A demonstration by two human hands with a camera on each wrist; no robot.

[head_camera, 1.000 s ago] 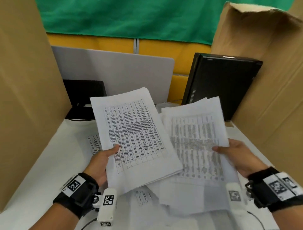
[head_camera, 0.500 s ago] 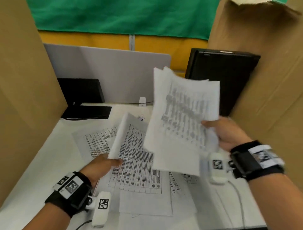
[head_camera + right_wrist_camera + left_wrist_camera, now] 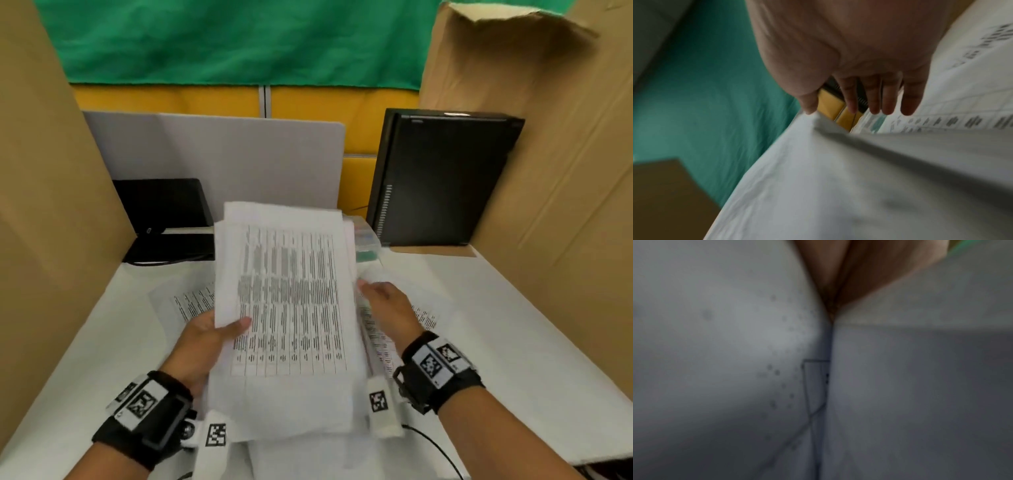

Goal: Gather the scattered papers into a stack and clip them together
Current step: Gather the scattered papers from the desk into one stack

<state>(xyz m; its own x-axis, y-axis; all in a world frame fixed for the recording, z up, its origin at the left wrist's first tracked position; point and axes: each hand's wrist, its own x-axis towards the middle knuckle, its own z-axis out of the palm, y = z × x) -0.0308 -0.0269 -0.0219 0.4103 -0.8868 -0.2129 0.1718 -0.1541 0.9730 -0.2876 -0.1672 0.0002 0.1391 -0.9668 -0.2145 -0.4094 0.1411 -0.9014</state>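
Note:
One stack of printed papers is raised above the white table. My left hand grips its left edge, thumb on the top sheet and fingers hidden beneath. My right hand lies along the stack's right edge with straight fingers. In the right wrist view the fingers are spread and straight, and the thumb touches the paper stack. The left wrist view is filled by blurred paper pressed against the palm. Loose sheets lie on the table at the left, at the right and under the stack.
A small clear box with coloured contents sits behind the stack. A black computer case stands at the back right, a black device at the back left. Cardboard walls close both sides, and a grey partition closes the back.
My right hand brought its bundle onto the left hand's sheets and let go. The left hand now holds one merged stack, and the right hand rests along its right edge.

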